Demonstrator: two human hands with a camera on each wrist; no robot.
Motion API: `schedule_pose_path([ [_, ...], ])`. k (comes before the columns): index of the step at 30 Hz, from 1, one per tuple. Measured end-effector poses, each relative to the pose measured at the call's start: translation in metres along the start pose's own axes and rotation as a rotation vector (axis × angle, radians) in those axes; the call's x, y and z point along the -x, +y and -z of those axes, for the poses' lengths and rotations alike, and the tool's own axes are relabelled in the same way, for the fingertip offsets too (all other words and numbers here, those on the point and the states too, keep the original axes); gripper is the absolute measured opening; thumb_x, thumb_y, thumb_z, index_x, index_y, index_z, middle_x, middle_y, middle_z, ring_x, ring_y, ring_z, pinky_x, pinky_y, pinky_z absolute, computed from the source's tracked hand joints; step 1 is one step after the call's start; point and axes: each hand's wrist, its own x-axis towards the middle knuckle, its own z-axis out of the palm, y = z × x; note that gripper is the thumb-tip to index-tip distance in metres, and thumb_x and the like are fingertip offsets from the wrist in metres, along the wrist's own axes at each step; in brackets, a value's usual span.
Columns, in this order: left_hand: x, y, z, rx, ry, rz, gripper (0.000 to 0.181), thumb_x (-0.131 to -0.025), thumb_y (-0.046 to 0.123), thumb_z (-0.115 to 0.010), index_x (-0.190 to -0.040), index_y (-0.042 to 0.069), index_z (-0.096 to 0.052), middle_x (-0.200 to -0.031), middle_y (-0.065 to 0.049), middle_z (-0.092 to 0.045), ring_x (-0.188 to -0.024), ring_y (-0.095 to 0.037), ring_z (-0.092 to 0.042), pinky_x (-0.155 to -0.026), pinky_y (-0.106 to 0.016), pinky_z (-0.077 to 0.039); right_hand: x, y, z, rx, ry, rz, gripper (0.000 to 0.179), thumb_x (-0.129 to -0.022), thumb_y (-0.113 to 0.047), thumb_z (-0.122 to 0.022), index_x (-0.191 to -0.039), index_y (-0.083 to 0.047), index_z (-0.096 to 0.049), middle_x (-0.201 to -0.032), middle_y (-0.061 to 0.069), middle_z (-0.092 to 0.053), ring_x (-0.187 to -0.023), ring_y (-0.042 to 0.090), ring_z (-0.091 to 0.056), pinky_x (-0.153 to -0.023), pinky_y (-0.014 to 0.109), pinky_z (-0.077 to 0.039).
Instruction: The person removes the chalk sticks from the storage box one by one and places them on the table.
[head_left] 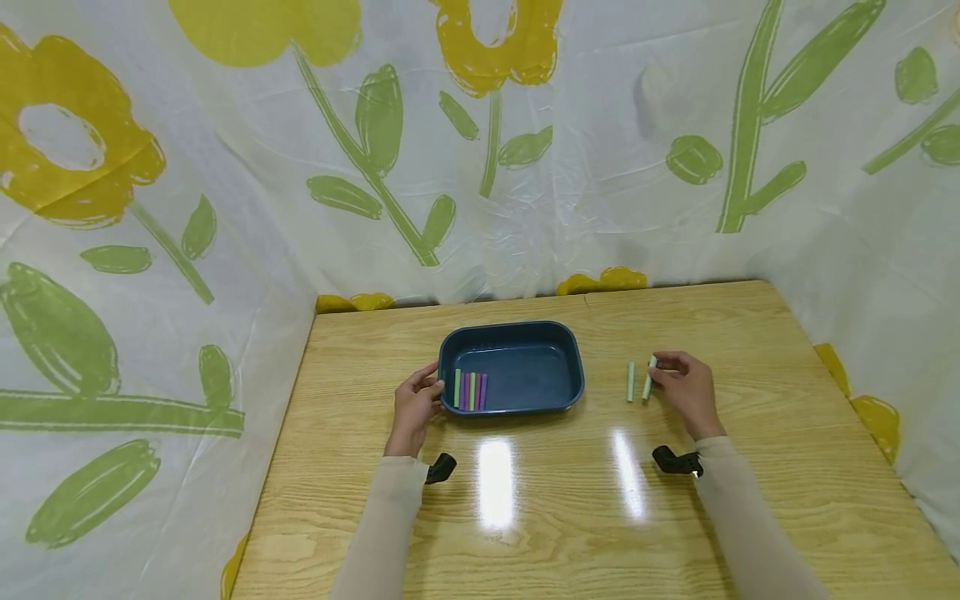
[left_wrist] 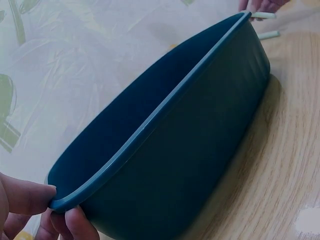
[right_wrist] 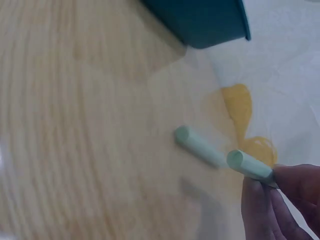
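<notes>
A dark blue rectangular tray (head_left: 510, 411) stands on the table with several green and purple chalk sticks (head_left: 471, 392) lined up at its left end. My left hand (head_left: 417, 408) pinches the tray's left rim; in the left wrist view the thumb (left_wrist: 31, 194) lies over the rim and fingers press the outer wall. To the right of the tray, my right hand (head_left: 686, 390) holds a pale green chalk stick (right_wrist: 250, 166) between thumb and fingers. A second pale green chalk stick (head_left: 631, 382) lies on the table just left of it.
The wooden table (head_left: 555, 517) ends at the back and sides against a white sheet (head_left: 592, 208) printed with flowers. A black wrist mount (head_left: 441, 468) sits on the left wrist, another mount (head_left: 675, 461) on the right.
</notes>
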Motion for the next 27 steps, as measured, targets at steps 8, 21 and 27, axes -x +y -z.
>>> schedule_pose_path([
  [8, 0.001, 0.000, 0.001, -0.002, 0.005, -0.005, 0.041, -0.104, -0.002, -0.061, -0.145, 0.000, -0.062, -0.103, -0.005, -0.054, -0.079, -0.014, -0.055, -0.065, -0.025, -0.054, -0.003, 0.011, -0.001, 0.096, -0.034, -0.015, 0.035, -0.104, -0.003, -0.066, -0.136, 0.008, -0.063, -0.127, 0.030, -0.063, -0.085, -0.009, -0.058, -0.074, 0.014, -0.055],
  [21, 0.003, 0.002, 0.000, -0.008, 0.011, -0.004, 0.040, -0.104, -0.002, -0.061, -0.144, 0.001, -0.063, -0.103, -0.004, -0.055, -0.078, -0.013, -0.055, -0.065, -0.024, -0.053, -0.003, 0.011, -0.007, 0.167, 0.007, 0.045, 0.032, -0.103, -0.002, -0.065, -0.134, 0.007, -0.066, -0.129, 0.029, -0.068, -0.107, 0.023, -0.068, -0.076, 0.007, -0.048],
  [27, 0.001, 0.001, -0.001, 0.014, 0.016, -0.007, 0.040, -0.103, -0.004, -0.061, -0.143, -0.001, -0.063, -0.101, -0.003, -0.056, -0.079, -0.015, -0.060, -0.061, -0.023, -0.053, 0.001, -0.001, -0.014, 0.116, 0.035, 0.098, 0.029, -0.103, 0.001, -0.063, -0.132, 0.008, -0.066, -0.129, 0.030, -0.067, -0.099, 0.007, -0.064, -0.078, 0.006, -0.047],
])
